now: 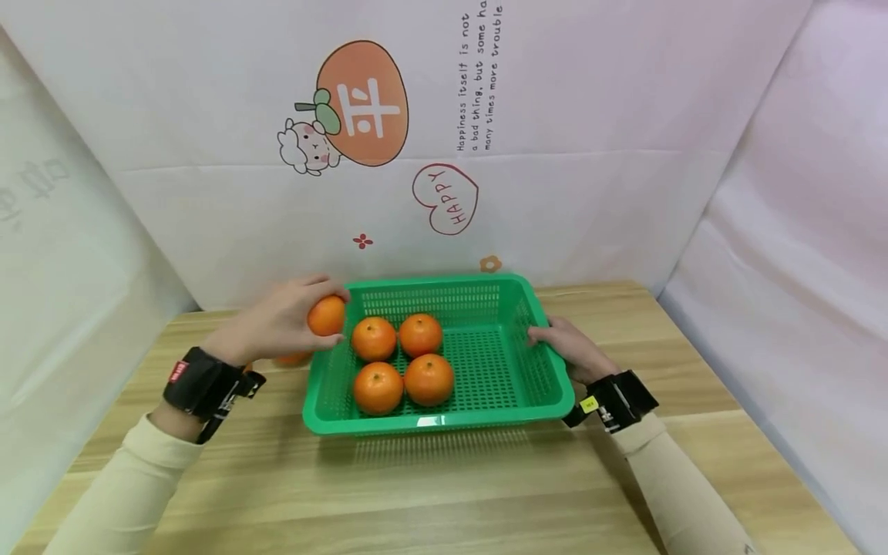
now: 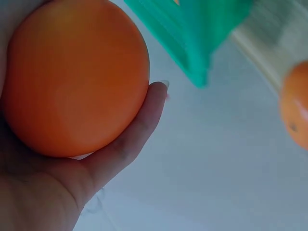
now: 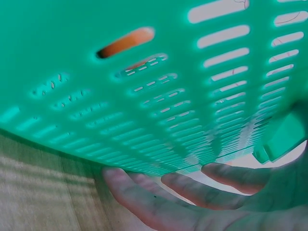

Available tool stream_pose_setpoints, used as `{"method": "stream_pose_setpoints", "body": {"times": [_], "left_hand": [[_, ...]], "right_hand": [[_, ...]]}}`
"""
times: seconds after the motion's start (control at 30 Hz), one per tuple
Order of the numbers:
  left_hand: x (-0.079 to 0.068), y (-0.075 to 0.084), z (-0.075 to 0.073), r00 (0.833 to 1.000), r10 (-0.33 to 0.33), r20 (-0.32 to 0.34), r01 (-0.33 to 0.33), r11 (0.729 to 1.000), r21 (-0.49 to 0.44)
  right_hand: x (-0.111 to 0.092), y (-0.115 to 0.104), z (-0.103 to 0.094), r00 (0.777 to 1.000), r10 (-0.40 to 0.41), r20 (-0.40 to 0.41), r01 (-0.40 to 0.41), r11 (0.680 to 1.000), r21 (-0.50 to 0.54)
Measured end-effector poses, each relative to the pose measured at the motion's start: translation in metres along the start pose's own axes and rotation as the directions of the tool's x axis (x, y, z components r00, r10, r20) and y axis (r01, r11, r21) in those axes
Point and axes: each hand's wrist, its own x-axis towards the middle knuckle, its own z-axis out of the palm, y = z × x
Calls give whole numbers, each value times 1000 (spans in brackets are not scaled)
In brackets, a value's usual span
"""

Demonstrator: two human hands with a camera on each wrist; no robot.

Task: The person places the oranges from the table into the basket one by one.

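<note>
In the head view my left hand (image 1: 280, 320) grips an orange (image 1: 327, 315) beside the left end of a green plastic basket (image 1: 444, 422). The left wrist view shows that orange (image 2: 77, 82) resting between palm, fingers and thumb. My right hand (image 1: 574, 348) holds the basket's right end, with the thumb over the rim. From the right wrist, the fingers (image 3: 144, 202) spread along the underside of the slotted basket (image 3: 72, 86). Several oranges (image 1: 378, 388) sit in the basket's left half.
Partly hidden behind my left hand, another orange (image 1: 293, 360) lies on the wooden table (image 1: 444, 501). A white printed cloth (image 1: 590, 208) hangs behind the table, with pale cloth at both sides.
</note>
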Motion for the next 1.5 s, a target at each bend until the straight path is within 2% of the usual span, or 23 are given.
{"method": "stream_pose_setpoints", "body": {"times": [0.23, 0.43, 0.67, 0.8, 1.2, 1.33, 1.5], "left_hand": [[30, 26, 5, 997, 37, 66, -36, 999, -29], [57, 43, 14, 989, 98, 114, -99, 995, 6], [90, 57, 23, 978, 85, 188, -93, 995, 34], [107, 64, 30, 974, 103, 204, -115, 992, 46], [141, 88, 57, 955, 115, 273, -152, 981, 118], [152, 93, 69, 945, 114, 306, -155, 982, 111], [164, 95, 84, 941, 103, 322, -139, 986, 90]], "right_hand": [[0, -1, -1, 1000, -14, -3, 14, 1000, 6], [0, 0, 1, 1000, -9, -8, 9, 1000, 8], [-2, 3, 1, 1000, -3, -14, 3, 1000, -4], [-1, 4, 2, 1000, -4, -13, 4, 1000, 0], [-1, 1, -1, 1000, -13, -6, 13, 1000, -8], [-1, 1, 1, 1000, -4, -13, 4, 1000, -6], [-2, 1, 1, 1000, -3, -11, 3, 1000, -8]]}}
